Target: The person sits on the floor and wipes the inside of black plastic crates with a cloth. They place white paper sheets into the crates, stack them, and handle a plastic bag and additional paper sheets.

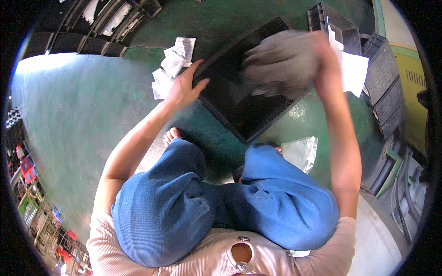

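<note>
In front of my feet a black plastic crate lies on the green floor, turned at an angle. My left hand is at its left corner, thumb and fingers spread apart; I cannot tell how firmly it touches the rim. A bundled grey cloth hangs over the right part of the crate, blurred by motion. Its right end is in my right hand, which is closed on it and also blurred. The cloth hides part of the crate's inside.
Crumpled white papers lie left of the crate. A clear plastic bag is by my right foot. Dark crates and a white sheet stand at the right. Black racks fill the far left.
</note>
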`<state>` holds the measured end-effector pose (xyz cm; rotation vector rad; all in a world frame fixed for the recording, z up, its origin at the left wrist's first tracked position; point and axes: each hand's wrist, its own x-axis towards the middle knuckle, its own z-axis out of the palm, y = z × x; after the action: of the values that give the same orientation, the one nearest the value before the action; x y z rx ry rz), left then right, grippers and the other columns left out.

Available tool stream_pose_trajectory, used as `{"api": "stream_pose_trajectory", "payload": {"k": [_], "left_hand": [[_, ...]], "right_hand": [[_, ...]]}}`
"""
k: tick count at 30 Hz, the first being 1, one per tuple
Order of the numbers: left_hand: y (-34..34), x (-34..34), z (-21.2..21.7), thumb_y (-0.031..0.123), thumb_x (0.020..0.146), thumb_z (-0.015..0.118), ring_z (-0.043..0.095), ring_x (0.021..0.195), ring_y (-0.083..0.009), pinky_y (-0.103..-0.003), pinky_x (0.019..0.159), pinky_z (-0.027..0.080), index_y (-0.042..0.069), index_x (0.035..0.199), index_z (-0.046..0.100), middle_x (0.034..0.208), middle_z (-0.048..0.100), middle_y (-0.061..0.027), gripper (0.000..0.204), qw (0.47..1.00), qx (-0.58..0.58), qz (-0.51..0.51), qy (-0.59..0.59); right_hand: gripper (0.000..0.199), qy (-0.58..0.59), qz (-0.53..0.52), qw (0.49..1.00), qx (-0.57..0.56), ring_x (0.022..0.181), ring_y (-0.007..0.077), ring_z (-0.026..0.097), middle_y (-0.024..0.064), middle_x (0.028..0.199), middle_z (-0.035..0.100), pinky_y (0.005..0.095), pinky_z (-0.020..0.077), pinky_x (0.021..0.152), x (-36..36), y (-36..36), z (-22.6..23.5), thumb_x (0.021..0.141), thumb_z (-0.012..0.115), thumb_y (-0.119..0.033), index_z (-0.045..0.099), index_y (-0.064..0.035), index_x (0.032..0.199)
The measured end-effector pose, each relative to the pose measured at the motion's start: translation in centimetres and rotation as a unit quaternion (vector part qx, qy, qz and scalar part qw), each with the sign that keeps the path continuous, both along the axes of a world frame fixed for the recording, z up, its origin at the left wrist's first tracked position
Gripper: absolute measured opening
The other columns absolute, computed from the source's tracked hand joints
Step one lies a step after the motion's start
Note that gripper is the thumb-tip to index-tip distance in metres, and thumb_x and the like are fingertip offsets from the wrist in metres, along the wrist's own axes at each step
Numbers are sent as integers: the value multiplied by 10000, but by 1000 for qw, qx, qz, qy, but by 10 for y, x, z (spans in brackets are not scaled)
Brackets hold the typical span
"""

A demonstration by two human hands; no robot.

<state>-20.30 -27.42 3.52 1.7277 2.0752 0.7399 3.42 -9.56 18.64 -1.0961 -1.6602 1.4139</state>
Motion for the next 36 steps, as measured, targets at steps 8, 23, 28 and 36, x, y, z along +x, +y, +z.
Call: {"api": "stream_pose_trajectory", "payload": {"k": [8,23,28,36], "left_hand": [[63,-18,-13,299,756,701,499,1129,-371,-397,937,410,34,1328,318,1245,471,-266,737,968,34,208,-133],[77,4,-18,410,862,564,548,1039,-358,-390,901,417,42,1252,491,1120,563,-222,541,961,-82,198,-176],[82,6,-17,435,892,504,524,1083,-375,-381,935,393,-2,1243,490,1188,531,-244,561,970,-72,171,-155],[93,3,-13,463,898,458,477,1137,-397,-406,968,360,-38,1242,472,1202,507,-283,608,972,-77,179,-135]], "right_hand": [[667,-508,354,760,197,1133,398,468,226,1302,357,431,430,931,23,-7,-121,770,681,-212,334,-96,1328],[437,-620,-33,782,60,1139,402,423,231,1236,405,499,468,861,23,-21,-186,802,586,-168,452,-32,1195],[301,-580,6,811,77,1110,413,444,226,1175,489,514,390,907,-94,-39,-225,856,457,-169,552,6,1083],[406,-459,92,848,247,1073,411,422,203,1207,439,495,436,855,-132,-53,-231,807,488,-129,502,-57,1206]]}}
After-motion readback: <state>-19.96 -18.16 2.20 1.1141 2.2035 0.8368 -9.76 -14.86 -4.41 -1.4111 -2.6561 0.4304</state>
